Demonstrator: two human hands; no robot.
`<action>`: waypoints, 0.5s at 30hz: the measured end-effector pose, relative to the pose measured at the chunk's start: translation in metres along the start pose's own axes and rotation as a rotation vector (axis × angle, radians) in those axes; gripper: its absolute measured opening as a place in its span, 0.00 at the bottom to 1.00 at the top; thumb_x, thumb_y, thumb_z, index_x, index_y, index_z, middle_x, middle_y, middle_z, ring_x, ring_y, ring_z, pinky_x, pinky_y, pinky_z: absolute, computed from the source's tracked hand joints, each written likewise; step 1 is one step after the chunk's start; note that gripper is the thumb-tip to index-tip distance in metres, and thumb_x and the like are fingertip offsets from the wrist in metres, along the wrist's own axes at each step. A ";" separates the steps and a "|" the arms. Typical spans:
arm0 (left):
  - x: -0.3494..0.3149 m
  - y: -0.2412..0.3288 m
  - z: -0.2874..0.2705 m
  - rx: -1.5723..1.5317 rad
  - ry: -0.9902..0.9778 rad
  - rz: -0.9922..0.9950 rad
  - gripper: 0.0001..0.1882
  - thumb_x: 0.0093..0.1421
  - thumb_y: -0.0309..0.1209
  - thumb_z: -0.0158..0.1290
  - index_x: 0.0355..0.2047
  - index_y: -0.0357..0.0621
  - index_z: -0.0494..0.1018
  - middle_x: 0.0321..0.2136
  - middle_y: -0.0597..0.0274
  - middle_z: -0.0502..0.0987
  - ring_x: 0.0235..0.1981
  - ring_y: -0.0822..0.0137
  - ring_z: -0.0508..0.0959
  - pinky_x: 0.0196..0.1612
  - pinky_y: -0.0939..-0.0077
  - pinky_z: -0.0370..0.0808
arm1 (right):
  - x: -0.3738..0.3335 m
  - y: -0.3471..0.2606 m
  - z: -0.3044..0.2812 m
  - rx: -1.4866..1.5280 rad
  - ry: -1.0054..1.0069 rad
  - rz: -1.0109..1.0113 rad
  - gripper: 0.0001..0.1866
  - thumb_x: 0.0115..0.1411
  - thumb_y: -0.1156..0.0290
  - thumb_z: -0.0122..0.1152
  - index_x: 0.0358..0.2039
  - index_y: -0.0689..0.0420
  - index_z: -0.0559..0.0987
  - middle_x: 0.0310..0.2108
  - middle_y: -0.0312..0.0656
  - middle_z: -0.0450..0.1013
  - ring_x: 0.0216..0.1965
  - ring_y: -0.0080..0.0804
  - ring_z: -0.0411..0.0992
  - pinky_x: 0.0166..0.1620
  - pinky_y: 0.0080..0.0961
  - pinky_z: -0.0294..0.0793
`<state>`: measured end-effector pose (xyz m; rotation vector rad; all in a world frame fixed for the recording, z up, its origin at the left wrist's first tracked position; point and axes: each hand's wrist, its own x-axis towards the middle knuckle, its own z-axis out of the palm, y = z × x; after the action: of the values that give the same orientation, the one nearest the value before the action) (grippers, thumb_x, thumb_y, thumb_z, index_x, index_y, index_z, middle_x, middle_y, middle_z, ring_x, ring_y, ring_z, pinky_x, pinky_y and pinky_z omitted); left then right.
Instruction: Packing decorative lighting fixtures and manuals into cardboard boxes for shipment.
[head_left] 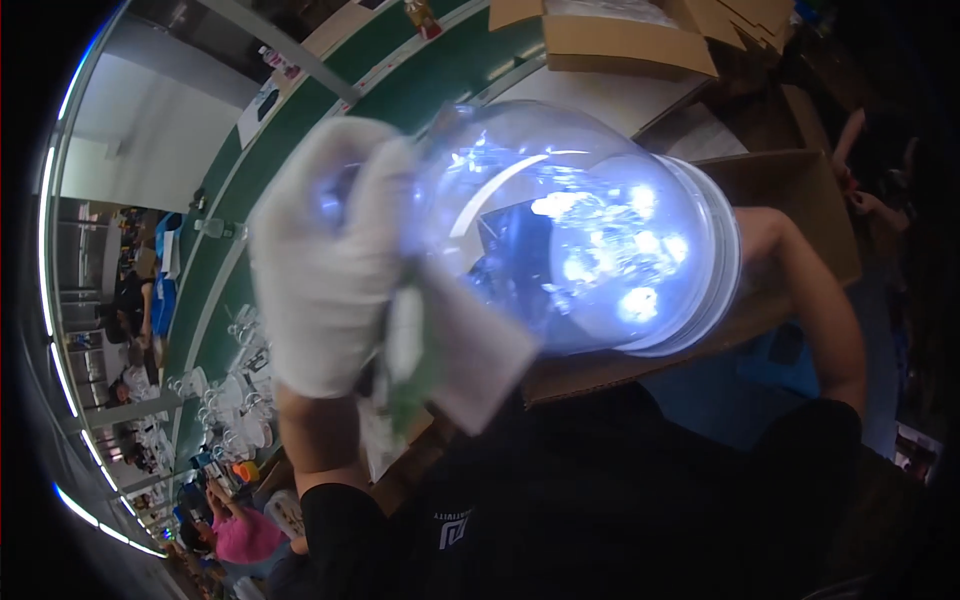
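We note left hand (328,255) curled round lit globe's (520,240) tip, likely steadying it; right hand (757,232) mostly hidden, grip we can't tell.

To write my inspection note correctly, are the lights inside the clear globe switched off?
No, several bright bluish-white lights are glowing inside the clear globe.

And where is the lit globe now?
In the head view, the globe is just above centre, between the gloved left hand and the right hand.
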<state>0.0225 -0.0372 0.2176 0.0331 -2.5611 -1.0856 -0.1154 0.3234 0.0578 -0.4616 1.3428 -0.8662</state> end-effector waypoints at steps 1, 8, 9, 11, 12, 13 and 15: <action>-0.001 0.003 0.015 -0.086 -0.046 0.051 0.12 0.65 0.37 0.54 0.31 0.41 0.75 0.25 0.69 0.74 0.26 0.77 0.72 0.32 0.84 0.68 | -0.006 0.005 0.006 -0.125 -0.022 -0.018 0.55 0.35 0.75 0.85 0.65 0.62 0.64 0.60 0.53 0.69 0.62 0.40 0.67 0.63 0.38 0.69; -0.006 0.012 0.099 -0.283 -0.185 0.269 0.14 0.63 0.39 0.60 0.34 0.41 0.72 0.22 0.67 0.77 0.21 0.77 0.77 0.21 0.85 0.71 | -0.038 0.078 0.001 0.320 0.180 -0.245 0.69 0.26 0.66 0.89 0.67 0.67 0.57 0.65 0.50 0.62 0.66 0.40 0.62 0.68 0.38 0.60; -0.005 0.012 0.105 -0.235 -0.152 0.337 0.13 0.63 0.38 0.60 0.34 0.41 0.73 0.23 0.66 0.77 0.21 0.77 0.78 0.21 0.84 0.72 | -0.040 0.078 0.002 0.388 0.207 -0.267 0.66 0.27 0.67 0.89 0.67 0.66 0.58 0.64 0.49 0.65 0.65 0.39 0.63 0.67 0.38 0.62; -0.001 0.014 0.111 -0.148 -0.128 0.485 0.12 0.58 0.35 0.64 0.32 0.42 0.74 0.24 0.61 0.79 0.22 0.73 0.80 0.22 0.80 0.75 | -0.037 0.072 0.002 0.453 0.237 -0.287 0.64 0.28 0.68 0.89 0.66 0.66 0.60 0.63 0.48 0.67 0.63 0.38 0.65 0.66 0.37 0.63; -0.002 0.012 0.115 -0.168 -0.113 0.567 0.11 0.57 0.36 0.61 0.34 0.44 0.74 0.20 0.63 0.77 0.19 0.67 0.79 0.21 0.75 0.75 | -0.035 0.071 -0.001 0.424 0.217 -0.248 0.64 0.28 0.69 0.89 0.66 0.65 0.61 0.62 0.48 0.67 0.63 0.37 0.65 0.66 0.37 0.63; -0.002 0.011 0.116 -0.183 -0.094 0.649 0.11 0.55 0.36 0.59 0.35 0.46 0.73 0.17 0.66 0.74 0.16 0.61 0.78 0.20 0.69 0.75 | -0.034 0.070 -0.004 0.391 0.193 -0.211 0.63 0.28 0.69 0.89 0.66 0.65 0.61 0.62 0.48 0.67 0.63 0.37 0.65 0.66 0.37 0.64; -0.001 0.011 0.114 -0.142 -0.142 0.725 0.11 0.54 0.36 0.59 0.35 0.49 0.74 0.19 0.65 0.75 0.17 0.61 0.78 0.19 0.69 0.75 | -0.031 0.068 -0.013 0.323 0.147 -0.139 0.62 0.29 0.70 0.88 0.65 0.65 0.62 0.61 0.47 0.68 0.62 0.37 0.66 0.66 0.37 0.64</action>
<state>-0.0137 0.0496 0.1517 -0.9551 -2.2780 -0.9775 -0.1091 0.3912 0.0249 -0.2437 1.2836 -1.2287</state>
